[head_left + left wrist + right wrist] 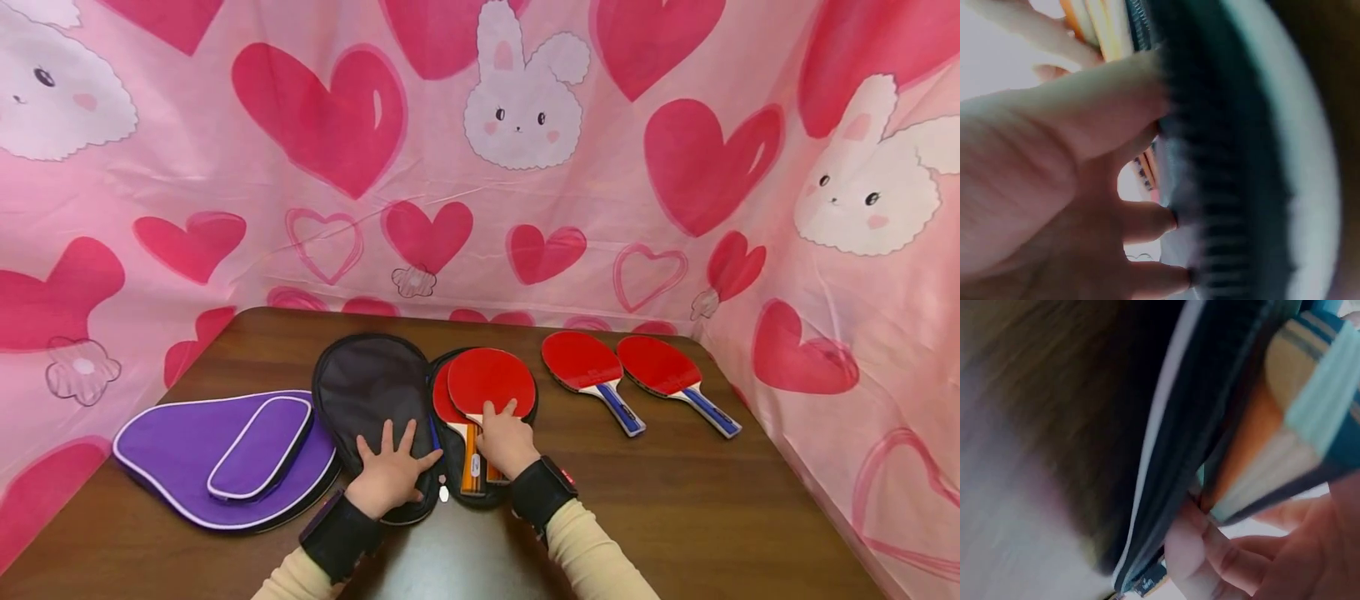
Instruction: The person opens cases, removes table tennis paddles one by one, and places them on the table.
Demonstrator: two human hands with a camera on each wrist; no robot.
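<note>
My left hand (390,475) lies with fingers spread on the black lid of an unzipped paddle case (371,367); its zipped edge passes close by the fingers (1147,222) in the left wrist view. In the case's other half (534,408) are two red table tennis paddles, overlapping. My right hand (507,442) holds the upper paddle (491,379) around the base of its handle, two fingers reaching onto the red rubber. Beside it shows the lower paddle's orange-striped handle (471,462). In the right wrist view, fingers (1235,553) press against a handle (1272,462) at the case edge.
At left a purple paddle case (168,433) with a small front pocket (258,450) lies partly under the black lid. Two more red paddles with blue handles, one nearer (581,362) and one farther right (660,365), lie on the wooden table (675,517). A pink curtain surrounds it.
</note>
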